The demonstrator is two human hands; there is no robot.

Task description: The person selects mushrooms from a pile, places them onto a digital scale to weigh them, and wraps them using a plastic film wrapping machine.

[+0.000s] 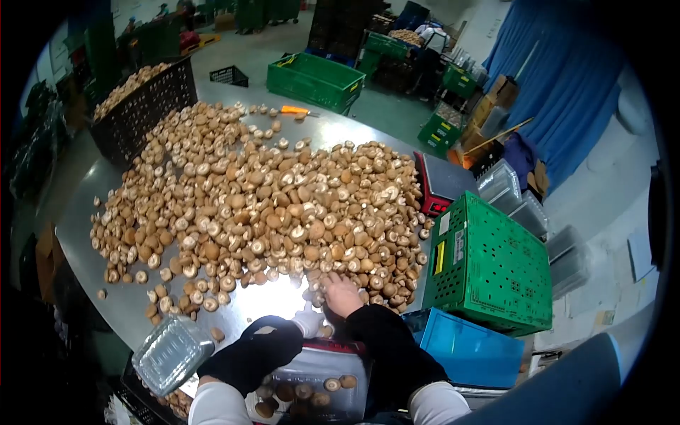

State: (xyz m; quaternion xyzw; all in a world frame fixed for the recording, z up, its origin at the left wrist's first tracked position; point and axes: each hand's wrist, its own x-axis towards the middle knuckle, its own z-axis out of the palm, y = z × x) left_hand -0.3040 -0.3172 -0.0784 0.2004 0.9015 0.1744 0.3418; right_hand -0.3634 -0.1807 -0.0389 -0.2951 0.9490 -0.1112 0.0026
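Observation:
A broad pile of brown shiitake mushrooms point(283, 205) covers much of the metal table point(258, 304). My right hand point(342, 295), bare below a black sleeve, rests at the pile's near edge with its fingers stretched over the mushrooms. Close beside it on the left is my left hand point(308, 321) in a white glove, near several mushrooms; its fingers are blurred by glare, so any hold is unclear. Below my forearms sits a clear plastic tray point(352, 368) with several mushrooms in it, on what looks like a red-edged scale point(333, 346).
Empty clear trays point(172, 354) lie at the near left. On the right stand a green crate point(503, 265), a blue bin point(471, 347) and a red scale point(448, 177). A black crate point(145, 113) of mushrooms and an orange-handled knife point(294, 110) are at the far side.

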